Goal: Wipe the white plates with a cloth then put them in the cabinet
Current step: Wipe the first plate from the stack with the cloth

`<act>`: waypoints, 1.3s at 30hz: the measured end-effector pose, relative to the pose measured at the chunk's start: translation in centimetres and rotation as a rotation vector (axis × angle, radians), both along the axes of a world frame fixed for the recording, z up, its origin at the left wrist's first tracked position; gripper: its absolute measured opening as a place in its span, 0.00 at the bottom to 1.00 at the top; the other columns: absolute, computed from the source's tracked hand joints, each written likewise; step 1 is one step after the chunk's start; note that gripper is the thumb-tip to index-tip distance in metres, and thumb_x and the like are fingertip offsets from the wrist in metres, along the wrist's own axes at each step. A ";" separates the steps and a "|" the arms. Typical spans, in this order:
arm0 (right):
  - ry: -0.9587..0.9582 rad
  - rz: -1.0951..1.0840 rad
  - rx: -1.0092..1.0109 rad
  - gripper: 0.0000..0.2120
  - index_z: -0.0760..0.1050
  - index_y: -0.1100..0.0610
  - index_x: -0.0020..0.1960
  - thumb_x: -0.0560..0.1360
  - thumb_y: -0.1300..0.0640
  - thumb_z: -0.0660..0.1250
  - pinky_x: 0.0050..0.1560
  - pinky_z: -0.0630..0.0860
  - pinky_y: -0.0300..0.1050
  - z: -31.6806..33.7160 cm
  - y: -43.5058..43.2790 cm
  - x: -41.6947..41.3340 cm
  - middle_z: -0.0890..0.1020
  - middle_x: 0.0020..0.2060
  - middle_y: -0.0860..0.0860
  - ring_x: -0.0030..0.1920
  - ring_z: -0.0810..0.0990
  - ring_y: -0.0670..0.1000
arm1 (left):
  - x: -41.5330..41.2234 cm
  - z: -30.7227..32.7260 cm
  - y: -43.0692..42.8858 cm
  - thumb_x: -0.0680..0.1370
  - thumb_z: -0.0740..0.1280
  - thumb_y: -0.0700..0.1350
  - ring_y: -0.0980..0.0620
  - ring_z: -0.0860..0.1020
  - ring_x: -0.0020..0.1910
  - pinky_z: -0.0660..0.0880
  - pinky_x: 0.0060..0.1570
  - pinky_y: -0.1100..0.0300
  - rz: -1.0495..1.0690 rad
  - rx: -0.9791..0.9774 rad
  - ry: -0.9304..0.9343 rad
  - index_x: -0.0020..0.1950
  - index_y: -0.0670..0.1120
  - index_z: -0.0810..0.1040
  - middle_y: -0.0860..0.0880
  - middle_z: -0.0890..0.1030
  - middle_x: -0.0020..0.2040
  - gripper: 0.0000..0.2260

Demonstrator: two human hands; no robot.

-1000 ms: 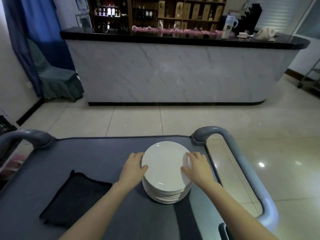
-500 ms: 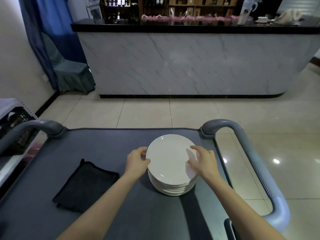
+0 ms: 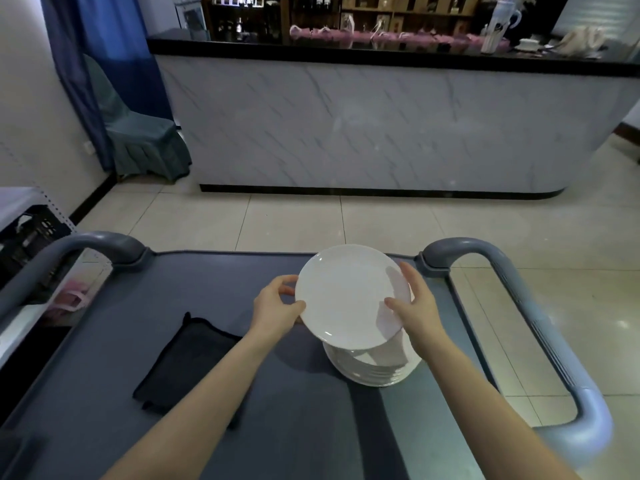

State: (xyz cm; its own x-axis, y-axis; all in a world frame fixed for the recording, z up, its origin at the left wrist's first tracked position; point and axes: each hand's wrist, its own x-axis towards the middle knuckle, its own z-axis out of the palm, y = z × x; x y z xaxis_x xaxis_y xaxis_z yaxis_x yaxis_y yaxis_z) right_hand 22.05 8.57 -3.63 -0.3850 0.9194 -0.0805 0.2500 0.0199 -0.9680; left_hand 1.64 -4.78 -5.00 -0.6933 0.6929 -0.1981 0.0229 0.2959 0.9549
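Left hand (image 3: pixel 277 306): grasps the raised plate (image 3: pixel 349 296) at the 9 o'clock point of its rim, thumb on the upper face, fingers curled under the edge.
Right hand (image 3: pixel 415 306): holds the same plate at 3 o'clock, thumb on top, fingers wrapped along the rim.
Raised plate: white and round, held clear above the stack, its near edge tilted down toward the person.
Stack of plates (image 3: pixel 377 372): white, standing on the cart at about 5 o'clock from the raised plate and partly hidden under it.
Cloth (image 3: pixel 183 365): dark, lying flat on the cart at 9 o'clock from the stack, well apart from it, with the left forearm crossing its near corner.
Cart (image 3: pixel 277 427): grey top, with grey looped handles at its 10 and 2 o'clock corners.
Bar counter (image 3: pixel 346 126): marble-fronted with a black top, at 12 o'clock across the tiled floor.
Covered chair (image 3: pixel 138 133): at 10 o'clock, beside a blue curtain.
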 end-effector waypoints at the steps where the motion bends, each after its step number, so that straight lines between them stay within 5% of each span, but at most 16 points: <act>1: 0.029 -0.030 -0.030 0.35 0.66 0.47 0.74 0.72 0.72 0.66 0.64 0.72 0.52 0.1 -0.6 -0.8 0.74 0.62 0.40 0.63 0.72 0.50 | -0.9 0.3 -0.6 0.72 0.69 0.32 0.50 0.82 0.44 0.80 0.32 0.62 0.001 0.006 -0.015 0.56 0.54 0.78 0.52 0.79 0.49 0.19; 4: 0.129 -0.100 -0.154 0.32 0.65 0.53 0.76 0.75 0.71 0.64 0.66 0.72 0.57 0.2 -2.6 -3.4 0.74 0.67 0.49 0.65 0.73 0.55 | -3.6 0.9 -2.8 0.72 0.69 0.32 0.51 0.81 0.44 0.80 0.33 0.62 0.002 0.016 -0.039 0.55 0.54 0.78 0.52 0.79 0.49 0.19; 7: 0.234 -0.090 -0.300 0.20 0.73 0.60 0.68 0.77 0.70 0.63 0.54 0.80 0.56 0.1 -4.9 -6.2 0.82 0.57 0.57 0.53 0.81 0.57 | -6.4 1.0 -5.1 0.72 0.69 0.32 0.51 0.82 0.44 0.80 0.33 0.62 0.013 0.029 -0.025 0.58 0.52 0.79 0.52 0.79 0.49 0.20; 9: 0.262 -0.091 -0.366 0.16 0.75 0.57 0.65 0.79 0.67 0.62 0.42 0.82 0.49 0.0 -6.5 -8.2 0.84 0.51 0.55 0.46 0.83 0.55 | -8.3 0.9 -6.7 0.71 0.69 0.31 0.52 0.82 0.43 0.80 0.34 0.61 0.015 0.050 -0.017 0.57 0.51 0.79 0.52 0.80 0.48 0.20; 13: 0.194 -0.063 -0.370 0.14 0.75 0.46 0.62 0.81 0.60 0.60 0.30 0.78 0.45 -0.7 -9.5 -11.5 0.83 0.51 0.49 0.47 0.83 0.54 | -11.6 0.3 -9.6 0.70 0.69 0.32 0.55 0.83 0.36 0.81 0.33 0.59 0.022 0.069 0.020 0.54 0.54 0.80 0.54 0.81 0.47 0.19; 21: 0.256 -0.118 -0.352 0.15 0.81 0.47 0.53 0.80 0.64 0.61 0.32 0.80 0.45 -1.3 -12.4 -14.9 0.84 0.48 0.50 0.46 0.82 0.55 | -16.0 -2.3 -14.1 0.76 0.72 0.43 0.56 0.83 0.44 0.82 0.45 0.57 -0.074 0.064 0.095 0.62 0.54 0.76 0.55 0.81 0.52 0.17; 25: 0.252 -0.177 -0.355 0.15 0.80 0.45 0.51 0.80 0.64 0.62 0.32 0.81 0.45 -1.3 -12.0 -14.1 0.84 0.47 0.49 0.45 0.82 0.53 | -17.4 -5.2 -15.8 0.76 0.72 0.46 0.51 0.76 0.55 0.72 0.55 0.60 -0.113 -0.249 0.324 0.67 0.50 0.74 0.50 0.75 0.56 0.20; 28: 0.233 -0.164 -0.358 0.14 0.79 0.48 0.57 0.81 0.64 0.62 0.45 0.81 0.52 -1.4 -11.7 -13.3 0.83 0.56 0.54 0.52 0.82 0.58 | -17.3 -7.3 -16.7 0.76 0.72 0.52 0.44 0.70 0.63 0.70 0.61 0.54 -0.187 -0.480 0.394 0.71 0.51 0.69 0.45 0.70 0.62 0.26; 35: 0.171 -0.069 -0.395 0.16 0.81 0.42 0.53 0.80 0.61 0.63 0.35 0.81 0.47 -3.0 -12.1 -12.5 0.85 0.51 0.49 0.47 0.83 0.54 | -15.2 -9.4 -16.2 0.73 0.75 0.51 0.41 0.69 0.63 0.70 0.62 0.50 -0.069 -0.591 0.351 0.76 0.49 0.61 0.41 0.67 0.65 0.35; 39: 0.163 -0.018 -0.407 0.15 0.82 0.43 0.54 0.80 0.61 0.63 0.35 0.80 0.46 -3.9 -12.0 -12.4 0.84 0.54 0.51 0.48 0.83 0.54 | -15.8 -9.7 -16.1 0.72 0.76 0.50 0.43 0.74 0.59 0.73 0.56 0.52 -0.003 -0.607 0.311 0.68 0.45 0.71 0.43 0.74 0.61 0.28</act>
